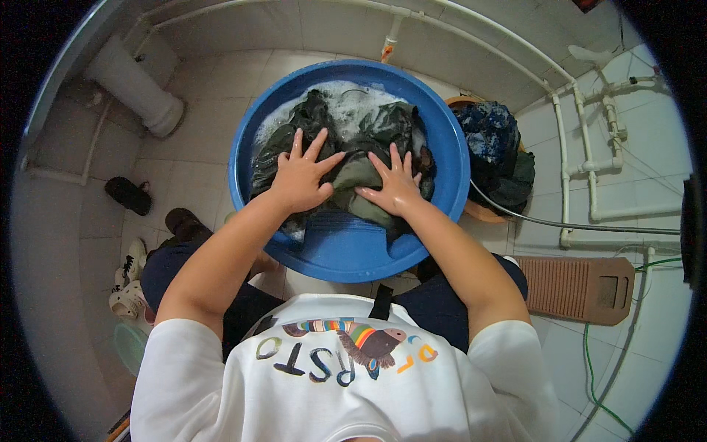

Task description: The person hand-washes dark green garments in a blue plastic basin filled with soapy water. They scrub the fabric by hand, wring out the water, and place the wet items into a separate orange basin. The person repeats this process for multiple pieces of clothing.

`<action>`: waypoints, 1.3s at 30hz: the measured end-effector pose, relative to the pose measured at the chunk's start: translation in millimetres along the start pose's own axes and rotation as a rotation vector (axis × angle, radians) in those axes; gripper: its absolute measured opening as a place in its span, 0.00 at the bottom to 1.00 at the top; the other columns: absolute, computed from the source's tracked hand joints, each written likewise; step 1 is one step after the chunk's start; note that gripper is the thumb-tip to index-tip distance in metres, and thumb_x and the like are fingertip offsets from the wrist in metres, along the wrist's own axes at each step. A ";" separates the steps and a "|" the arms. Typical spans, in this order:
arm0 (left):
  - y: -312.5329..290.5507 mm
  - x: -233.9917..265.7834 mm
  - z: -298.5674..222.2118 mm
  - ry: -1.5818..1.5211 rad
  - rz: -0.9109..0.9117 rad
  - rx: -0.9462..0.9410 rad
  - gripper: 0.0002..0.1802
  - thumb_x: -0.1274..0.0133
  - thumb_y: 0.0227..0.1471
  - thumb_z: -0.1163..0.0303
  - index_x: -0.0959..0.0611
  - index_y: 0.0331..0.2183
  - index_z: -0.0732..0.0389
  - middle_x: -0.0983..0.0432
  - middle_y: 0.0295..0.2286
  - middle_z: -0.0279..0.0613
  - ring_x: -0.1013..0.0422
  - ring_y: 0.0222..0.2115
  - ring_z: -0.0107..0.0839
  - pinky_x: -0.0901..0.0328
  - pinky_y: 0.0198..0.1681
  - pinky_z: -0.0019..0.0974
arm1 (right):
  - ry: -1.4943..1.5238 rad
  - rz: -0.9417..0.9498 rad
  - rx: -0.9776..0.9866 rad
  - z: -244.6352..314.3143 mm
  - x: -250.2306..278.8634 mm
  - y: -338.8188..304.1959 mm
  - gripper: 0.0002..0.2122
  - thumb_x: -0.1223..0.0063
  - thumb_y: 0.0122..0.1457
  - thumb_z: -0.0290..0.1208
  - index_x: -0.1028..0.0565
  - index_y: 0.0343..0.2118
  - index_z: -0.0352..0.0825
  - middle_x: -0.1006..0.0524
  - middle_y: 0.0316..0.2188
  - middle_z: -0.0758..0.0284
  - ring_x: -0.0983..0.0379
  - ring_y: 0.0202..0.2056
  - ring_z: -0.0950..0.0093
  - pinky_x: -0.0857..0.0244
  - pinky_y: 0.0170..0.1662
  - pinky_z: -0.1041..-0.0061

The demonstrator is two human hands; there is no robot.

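Observation:
A round blue washtub (247,125) stands before me, with white suds (350,99) along its far side. Dark, wet clothing (313,114) lies bunched inside it. On the left part of that clothing rests my left hand (302,177), fingers spread. My right hand (395,184) presses on the cloth to the right, its fingers apart too. Between the two hands shows a paler green piece of fabric (357,173). Ridges like a washboard (335,225) show at the tub's near side, partly covered by cloth.
At the right, an orange-brown basin (482,212) holds more dark clothes (493,140). A brown plastic washboard (574,287) lies near my right knee. White pipes (563,169) and a grey hose (574,223) run on the right. Shoes (129,276) and a dark slipper (128,195) sit at the left.

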State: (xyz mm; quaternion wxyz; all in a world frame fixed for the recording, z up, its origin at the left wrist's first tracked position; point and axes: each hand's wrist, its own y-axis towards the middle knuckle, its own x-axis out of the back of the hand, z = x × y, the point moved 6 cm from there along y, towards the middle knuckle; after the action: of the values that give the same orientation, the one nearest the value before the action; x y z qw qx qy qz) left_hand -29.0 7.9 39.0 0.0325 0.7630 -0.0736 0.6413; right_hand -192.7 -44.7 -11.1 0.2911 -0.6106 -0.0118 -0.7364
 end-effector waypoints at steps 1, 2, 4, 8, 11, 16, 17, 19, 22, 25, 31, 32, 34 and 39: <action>2.0 -9.4 1.1 0.007 -0.003 0.005 0.30 0.53 0.38 0.56 0.33 0.48 0.40 0.59 0.56 0.40 0.64 0.55 0.56 0.52 0.46 0.61 | -0.013 0.015 -0.005 1.2 -0.5 8.0 0.38 0.50 0.40 0.57 0.51 0.55 0.56 0.65 0.58 0.63 0.72 0.58 0.52 0.64 0.51 0.41; 4.5 -17.8 3.5 0.016 -0.006 0.010 0.30 0.52 0.38 0.54 0.33 0.48 0.40 0.59 0.56 0.39 0.64 0.55 0.56 0.52 0.46 0.62 | -0.050 0.036 -0.005 0.5 -3.9 19.2 0.37 0.50 0.42 0.56 0.51 0.55 0.56 0.64 0.59 0.63 0.71 0.58 0.53 0.62 0.52 0.43; 9.3 -29.8 9.7 0.021 -0.021 0.027 0.29 0.53 0.40 0.50 0.33 0.48 0.40 0.59 0.56 0.37 0.66 0.55 0.55 0.53 0.46 0.63 | -0.109 0.065 -0.007 0.6 -8.5 36.3 0.35 0.51 0.43 0.55 0.51 0.55 0.56 0.63 0.59 0.64 0.69 0.58 0.54 0.60 0.52 0.45; 24.8 -48.2 26.9 0.048 0.017 0.096 0.27 0.54 0.43 0.51 0.34 0.48 0.40 0.58 0.55 0.37 0.67 0.56 0.53 0.52 0.45 0.63 | -0.139 0.108 -0.009 3.7 -13.8 63.7 0.33 0.53 0.47 0.52 0.51 0.55 0.56 0.61 0.58 0.64 0.65 0.58 0.56 0.58 0.53 0.48; 40.1 -59.8 36.2 0.095 0.045 0.127 0.26 0.54 0.44 0.52 0.34 0.48 0.40 0.58 0.55 0.36 0.67 0.56 0.52 0.52 0.45 0.63 | -0.143 0.114 -0.007 2.3 -20.4 82.2 0.30 0.55 0.49 0.51 0.51 0.55 0.55 0.54 0.56 0.63 0.59 0.56 0.56 0.56 0.53 0.50; 57.7 -71.1 47.2 0.098 0.065 0.130 0.23 0.56 0.45 0.53 0.31 0.46 0.44 0.54 0.54 0.37 0.64 0.56 0.49 0.53 0.47 0.60 | -0.105 0.169 0.005 -5.2 -33.4 111.8 0.27 0.56 0.50 0.51 0.44 0.53 0.51 0.46 0.53 0.62 0.50 0.54 0.62 0.48 0.51 0.60; 61.1 -75.1 50.6 0.096 0.094 0.128 0.23 0.56 0.45 0.53 0.31 0.46 0.45 0.55 0.54 0.37 0.64 0.55 0.50 0.53 0.47 0.60 | -0.092 0.194 0.014 -10.3 -40.6 120.0 0.26 0.57 0.50 0.52 0.42 0.52 0.49 0.46 0.53 0.62 0.49 0.54 0.63 0.47 0.51 0.62; 65.8 -80.6 56.7 0.090 0.153 0.124 0.23 0.57 0.46 0.52 0.31 0.45 0.46 0.56 0.55 0.37 0.62 0.55 0.51 0.54 0.47 0.61 | -0.073 0.178 0.085 -19.4 -51.7 131.9 0.29 0.59 0.49 0.56 0.40 0.50 0.42 0.41 0.51 0.61 0.41 0.50 0.65 0.42 0.47 0.65; 66.4 -81.4 65.6 -0.092 0.305 0.223 0.27 0.60 0.47 0.48 0.33 0.47 0.50 0.40 0.47 0.45 0.45 0.48 0.48 0.46 0.46 0.49 | -0.053 0.386 -0.017 -21.9 -47.8 135.4 0.34 0.61 0.47 0.60 0.41 0.50 0.38 0.36 0.47 0.60 0.36 0.46 0.62 0.41 0.45 0.63; 64.3 -122.3 80.2 -0.294 0.424 0.239 0.32 0.64 0.48 0.45 0.37 0.49 0.55 0.32 0.40 0.52 0.35 0.41 0.47 0.43 0.45 0.41 | -0.184 0.693 -0.007 -42.6 -83.2 156.9 0.31 0.54 0.45 0.56 0.38 0.49 0.39 0.36 0.47 0.60 0.38 0.47 0.63 0.42 0.47 0.66; 75.7 -179.6 105.0 -0.076 0.529 0.158 0.31 0.58 0.45 0.48 0.31 0.46 0.59 0.41 0.47 0.56 0.45 0.49 0.45 0.57 0.54 0.41 | 0.212 0.311 0.418 -27.7 -98.6 189.3 0.31 0.50 0.43 0.53 0.37 0.48 0.38 0.36 0.48 0.60 0.41 0.49 0.64 0.45 0.49 0.68; 81.6 -187.2 112.0 -0.094 0.305 0.157 0.29 0.57 0.44 0.53 0.33 0.47 0.57 0.47 0.50 0.55 0.53 0.52 0.46 0.59 0.54 0.45 | 0.372 0.112 0.635 -20.9 -95.3 197.7 0.31 0.49 0.42 0.52 0.36 0.47 0.38 0.37 0.48 0.60 0.41 0.49 0.65 0.45 0.49 0.68; 83.3 -164.8 102.1 0.074 -0.306 0.051 0.28 0.55 0.45 0.61 0.36 0.50 0.53 0.56 0.53 0.53 0.65 0.56 0.47 0.63 0.55 0.51 | 0.493 -0.140 0.829 -19.3 -88.2 207.4 0.31 0.48 0.41 0.51 0.36 0.47 0.38 0.37 0.48 0.60 0.42 0.50 0.65 0.46 0.50 0.69; 77.6 -124.8 91.8 0.104 -0.140 0.230 0.24 0.55 0.45 0.67 0.34 0.48 0.53 0.61 0.55 0.38 0.66 0.55 0.49 0.69 0.56 0.50 | 0.443 0.045 0.595 14.8 -51.6 201.2 0.30 0.43 0.39 0.37 0.38 0.48 0.35 0.38 0.49 0.61 0.47 0.52 0.67 0.53 0.54 0.73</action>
State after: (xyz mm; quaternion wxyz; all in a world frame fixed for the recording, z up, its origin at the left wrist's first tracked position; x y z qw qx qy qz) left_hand 27.6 -73.0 -103.3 -0.0068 0.7307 0.0559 0.6804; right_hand -85.9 -184.8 -122.2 0.4674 -0.3253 -0.1486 -0.8085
